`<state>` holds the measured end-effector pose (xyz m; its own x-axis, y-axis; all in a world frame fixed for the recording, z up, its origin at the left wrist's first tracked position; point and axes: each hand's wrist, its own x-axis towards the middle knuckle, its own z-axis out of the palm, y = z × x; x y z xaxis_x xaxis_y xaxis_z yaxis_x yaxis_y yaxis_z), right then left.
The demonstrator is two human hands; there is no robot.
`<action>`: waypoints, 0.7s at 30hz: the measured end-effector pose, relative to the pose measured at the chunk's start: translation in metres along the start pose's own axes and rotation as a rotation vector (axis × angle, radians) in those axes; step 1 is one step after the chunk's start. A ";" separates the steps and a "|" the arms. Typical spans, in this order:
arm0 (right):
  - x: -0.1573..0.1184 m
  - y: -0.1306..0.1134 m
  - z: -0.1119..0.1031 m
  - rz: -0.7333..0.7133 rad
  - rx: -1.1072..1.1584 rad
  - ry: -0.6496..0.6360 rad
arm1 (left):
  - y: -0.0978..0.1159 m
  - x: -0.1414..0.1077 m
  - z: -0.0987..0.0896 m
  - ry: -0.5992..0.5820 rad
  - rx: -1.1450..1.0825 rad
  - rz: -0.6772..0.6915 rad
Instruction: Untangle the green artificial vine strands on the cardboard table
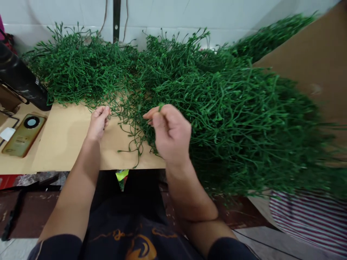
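My left hand [99, 122] is closed in a pinch over the tan board, by the edge of the left heap of green stems [81, 68]. What it holds, if anything, is too small to make out. To its right, my right hand [173, 131] is also closed, thumb against the fingers. A small piece of green stem [161, 107] shows at its fingertips. Just beyond it lies the large right heap of thin green stems [230, 108] with small budded tips. Loose stems [132, 135] lie scattered on the board between the two hands.
A black bottle [21, 77] leans at the left, near a phone [24, 135] lying on its face. The tan board [62, 137] ends at a front edge before my lap. Cardboard [314, 54] rises at the right, above a striped cloth [311, 220].
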<state>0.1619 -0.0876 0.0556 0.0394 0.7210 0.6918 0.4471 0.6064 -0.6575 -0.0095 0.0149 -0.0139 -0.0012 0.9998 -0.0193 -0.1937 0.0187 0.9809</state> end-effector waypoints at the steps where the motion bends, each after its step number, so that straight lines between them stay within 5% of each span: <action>1: 0.005 0.007 -0.003 0.059 -0.024 0.028 | -0.001 -0.001 0.000 -0.052 0.010 -0.006; 5: 0.012 0.031 0.006 0.155 -0.051 -0.059 | -0.002 -0.003 -0.001 -0.221 0.071 -0.005; 12: 0.015 0.050 0.044 0.346 -0.267 -0.397 | -0.001 -0.005 -0.002 -0.310 0.128 -0.035; 16: 0.018 0.052 0.048 0.413 -0.371 -0.590 | -0.001 -0.003 0.000 -0.259 0.206 -0.019; 21: 0.004 0.043 0.055 0.338 -0.395 -0.656 | -0.001 0.002 0.005 -0.047 0.366 0.114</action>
<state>0.1319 -0.0398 0.0137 -0.2457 0.9659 0.0821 0.7898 0.2486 -0.5607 -0.0043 0.0173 -0.0141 0.0438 0.9946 0.0940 0.1681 -0.1001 0.9807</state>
